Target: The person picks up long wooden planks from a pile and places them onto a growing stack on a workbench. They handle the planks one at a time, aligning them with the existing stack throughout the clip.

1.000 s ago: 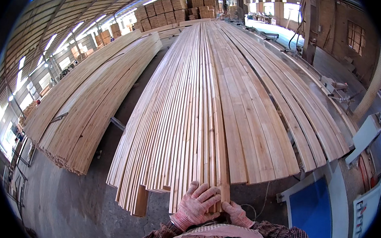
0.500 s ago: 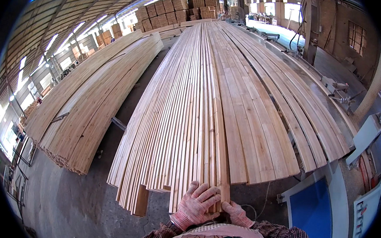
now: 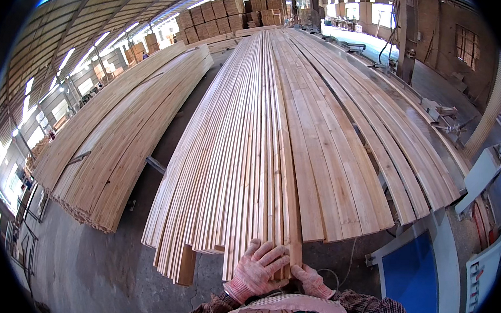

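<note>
Many long pale wooden boards (image 3: 227, 155) stand on edge, packed side by side, their near ends just in front of me. My left hand (image 3: 258, 272), in a pinkish knit glove, lies over the top edges of the boards' near ends with its fingers spread. Beside it my right hand (image 3: 311, 282), gloved alike, is closed at the end of the rightmost wooden board (image 3: 294, 228) of this row. Part of its fingers is hidden behind the board end and the hand itself.
Flat boards (image 3: 340, 185) lie to the right of the row. A stack of long boards (image 3: 113, 154) is at the left, across a gap. A machine with a blue panel (image 3: 410, 281) stands at the near right. Bundled timber (image 3: 213, 16) is piled far back.
Both hands keep their places on the boards. Only the view has shifted very slightly.
</note>
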`<state>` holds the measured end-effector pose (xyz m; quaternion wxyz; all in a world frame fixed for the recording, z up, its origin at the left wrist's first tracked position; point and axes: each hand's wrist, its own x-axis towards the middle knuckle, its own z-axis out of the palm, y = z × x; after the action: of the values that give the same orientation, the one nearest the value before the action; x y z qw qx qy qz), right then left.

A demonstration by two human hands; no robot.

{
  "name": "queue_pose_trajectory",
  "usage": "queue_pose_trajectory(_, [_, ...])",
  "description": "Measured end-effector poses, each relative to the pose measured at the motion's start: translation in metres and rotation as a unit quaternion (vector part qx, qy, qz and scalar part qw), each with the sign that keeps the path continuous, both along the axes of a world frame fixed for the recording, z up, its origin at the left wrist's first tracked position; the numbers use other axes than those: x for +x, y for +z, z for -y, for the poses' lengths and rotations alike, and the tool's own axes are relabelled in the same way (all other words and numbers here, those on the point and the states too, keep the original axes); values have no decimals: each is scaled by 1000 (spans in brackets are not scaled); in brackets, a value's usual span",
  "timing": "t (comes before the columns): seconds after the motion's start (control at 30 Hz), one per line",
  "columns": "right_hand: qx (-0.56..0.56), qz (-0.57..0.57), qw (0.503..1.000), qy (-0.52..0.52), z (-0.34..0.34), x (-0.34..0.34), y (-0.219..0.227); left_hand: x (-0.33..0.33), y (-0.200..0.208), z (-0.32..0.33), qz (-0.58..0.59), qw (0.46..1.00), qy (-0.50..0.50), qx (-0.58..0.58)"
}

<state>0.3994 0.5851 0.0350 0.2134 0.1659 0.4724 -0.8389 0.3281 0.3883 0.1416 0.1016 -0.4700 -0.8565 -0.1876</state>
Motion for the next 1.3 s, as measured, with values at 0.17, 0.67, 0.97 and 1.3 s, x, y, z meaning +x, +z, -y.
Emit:
queue_pose_trajectory(0.17, [68,-31,997,13,-4,-2,-17,0,3,0,13,1000,-9,15])
queue_pose_trajectory(0.67, [-58,-51,997,-30,1,0,-1,3,-2,5,-1,998,-9,70])
queue_pose_trajectory(0.97, [-56,-49,997,-31,-2,-2,-16,1,-6,4,-2,997,-8,74])
queue_pose_trajectory(1.3, [-7,-25,999,-45,0,-1,-13,3,-9,6,0,998,4,65])
